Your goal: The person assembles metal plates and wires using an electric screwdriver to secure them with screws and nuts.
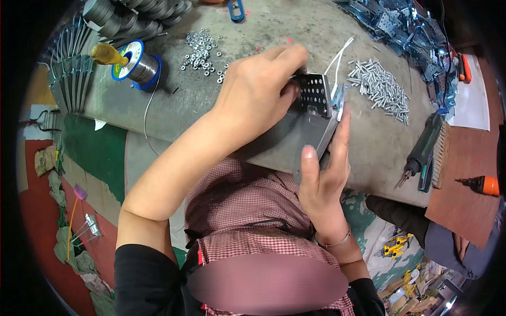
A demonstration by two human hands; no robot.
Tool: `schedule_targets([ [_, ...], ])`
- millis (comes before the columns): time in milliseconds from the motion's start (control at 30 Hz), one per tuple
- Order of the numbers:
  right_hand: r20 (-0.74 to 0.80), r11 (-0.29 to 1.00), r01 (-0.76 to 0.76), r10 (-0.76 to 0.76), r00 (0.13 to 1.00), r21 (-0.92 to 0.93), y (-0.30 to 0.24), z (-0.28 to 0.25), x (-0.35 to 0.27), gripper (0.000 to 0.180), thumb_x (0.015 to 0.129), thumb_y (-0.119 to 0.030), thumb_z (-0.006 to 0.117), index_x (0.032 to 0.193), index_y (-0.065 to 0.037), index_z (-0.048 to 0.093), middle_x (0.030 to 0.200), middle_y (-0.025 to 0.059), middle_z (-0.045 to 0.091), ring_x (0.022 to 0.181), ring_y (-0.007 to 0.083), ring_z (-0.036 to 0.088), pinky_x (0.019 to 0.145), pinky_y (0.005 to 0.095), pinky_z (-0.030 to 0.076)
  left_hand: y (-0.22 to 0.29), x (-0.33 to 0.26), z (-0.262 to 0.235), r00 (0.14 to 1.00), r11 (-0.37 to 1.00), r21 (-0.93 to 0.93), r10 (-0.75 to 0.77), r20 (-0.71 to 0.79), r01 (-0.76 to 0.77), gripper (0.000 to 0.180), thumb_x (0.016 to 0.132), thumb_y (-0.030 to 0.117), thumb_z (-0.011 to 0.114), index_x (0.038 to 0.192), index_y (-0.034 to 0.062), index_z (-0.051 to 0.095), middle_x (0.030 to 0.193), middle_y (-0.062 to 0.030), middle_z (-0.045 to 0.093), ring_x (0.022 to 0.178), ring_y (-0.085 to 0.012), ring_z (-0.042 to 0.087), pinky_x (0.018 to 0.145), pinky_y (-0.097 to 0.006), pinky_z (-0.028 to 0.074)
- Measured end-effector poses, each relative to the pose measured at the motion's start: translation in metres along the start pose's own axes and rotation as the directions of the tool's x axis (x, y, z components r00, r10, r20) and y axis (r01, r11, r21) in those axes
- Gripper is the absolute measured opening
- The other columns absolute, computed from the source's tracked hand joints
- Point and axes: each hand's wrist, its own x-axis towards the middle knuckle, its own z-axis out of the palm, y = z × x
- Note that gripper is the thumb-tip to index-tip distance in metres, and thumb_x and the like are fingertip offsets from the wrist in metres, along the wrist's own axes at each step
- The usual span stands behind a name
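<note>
Over the front of the workbench I hold a grey flat metal part (316,131) with a black perforated plate (319,92) at its far end. My left hand (258,87) reaches across, its fingers closed on the perforated plate; some fingertips are hidden behind it. From the right, my right hand (327,176) grips the grey part, with the thumb on its near face and the fingers along its right side. Two white wires (337,60) rise from behind the plate. A pale, shiny bluish strip (340,102) shows along the part's right edge.
On the workbench (237,31) lie small nuts (199,50), screw-like pins (380,89), a solder spool (139,66) with a yellow handle (108,54), bluish metal plates (400,29) and a dark powered screwdriver (424,145). An orange-handled tool (482,185) rests at right, near another person's leg (398,216).
</note>
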Motion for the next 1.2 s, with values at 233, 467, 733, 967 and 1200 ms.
schedule_targets([
  [233,-0.009,0.994,0.073,-0.073,0.997,-0.081,-0.002,-0.001,-0.001,0.067,0.087,-0.023,0.052,0.137,0.013,0.024,0.133,0.0308,0.039,0.116,0.0438,0.047,0.098,0.0433,0.038,0.009,0.0,0.011,0.98,0.961,-0.199,-0.179,0.081,0.192,0.033,0.07,-0.007,0.059,0.1,0.0012,0.051,0.085,-0.0115,0.06,0.072,-0.022,0.062,0.062,-0.031,0.049],
  [467,-0.003,0.987,0.125,-0.126,0.992,-0.101,-0.001,0.0,0.003,0.067,0.084,-0.02,0.054,0.137,0.01,0.026,0.131,0.0295,0.042,0.116,0.043,0.048,0.096,0.0453,0.038,0.041,-0.04,-0.002,0.98,0.901,-0.386,-0.175,0.09,0.196,0.035,0.078,0.006,0.058,0.112,0.0015,0.049,0.113,-0.0191,0.052,0.086,-0.0335,0.062,0.071,-0.037,0.052],
  [733,0.246,0.999,0.034,-0.024,0.969,-0.035,-0.017,-0.021,0.003,0.085,0.076,-0.021,0.065,0.141,0.006,0.018,0.139,0.0276,0.032,0.122,0.0399,0.042,0.099,0.0493,0.033,0.041,-0.045,0.0,0.992,0.962,-0.246,-0.098,0.082,0.115,0.04,0.077,0.021,0.065,0.11,0.0029,0.051,0.107,-0.0175,0.054,0.08,-0.0355,0.061,0.066,-0.038,0.051],
  [967,-0.355,0.768,-0.38,0.212,0.91,-0.516,0.062,-0.173,0.024,0.043,0.082,-0.018,0.064,0.12,0.002,0.055,0.12,0.0163,0.057,0.112,0.0252,0.053,0.098,0.0354,0.038,0.033,-0.047,-0.003,0.999,0.979,-0.205,-0.011,0.051,0.021,0.04,0.076,0.024,0.064,0.109,0.0048,0.052,0.1,-0.016,0.055,0.075,-0.0329,0.061,0.065,-0.038,0.05],
  [1200,-0.248,0.795,-0.382,0.296,0.922,-0.47,0.14,-0.231,0.043,0.059,0.084,-0.021,0.063,0.131,0.006,0.041,0.107,0.0123,0.06,0.089,0.0176,0.058,0.078,0.0249,0.044,0.032,-0.05,-0.001,0.999,0.98,-0.198,0.009,0.033,-0.003,0.037,0.077,0.026,0.062,0.107,0.0052,0.052,0.099,-0.0149,0.055,0.076,-0.0331,0.06,0.064,-0.038,0.05],
])
